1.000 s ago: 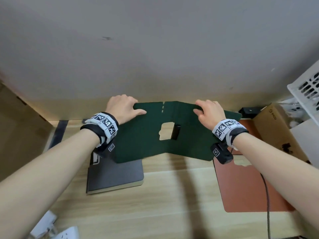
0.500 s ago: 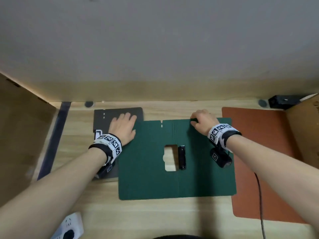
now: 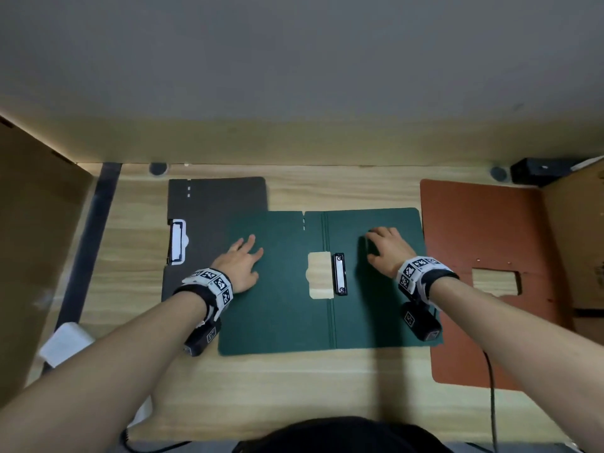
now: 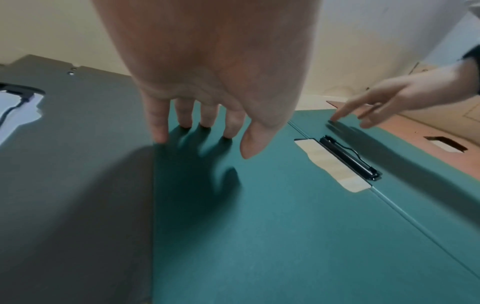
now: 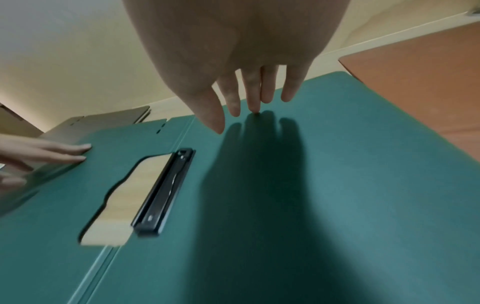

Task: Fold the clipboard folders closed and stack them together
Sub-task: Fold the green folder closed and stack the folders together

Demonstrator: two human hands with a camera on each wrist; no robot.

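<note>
Head view shows both your arms reaching forward over the wooden table, palms down. Your left hand lies with straight, slightly spread fingers at the left edge of the green folder, right where it overlaps the dark grey folder. From the left wrist camera, the fingertips touch down along that boundary; the hand holds nothing. Your right hand sits on the green folder's right panel, toward its far edge, fingers extended and a little arched. The right wrist camera shows the middle fingertip meeting the surface while the thumb hangs free; it grips nothing either.

You have three folders on the table. The green one lies spread open and flat in the middle, spine crease running near to far, with a black clip just right of the crease and a cutout beside it showing wood beneath. The dark grey folder lies to the left and farther back, partly under the green one, with its own clip on its left edge. The reddish-brown folder lies to the right, just beside the green one, with one rectangular cutout. Each wrist carries one marker-patterned band with a small black camera beneath.
</note>
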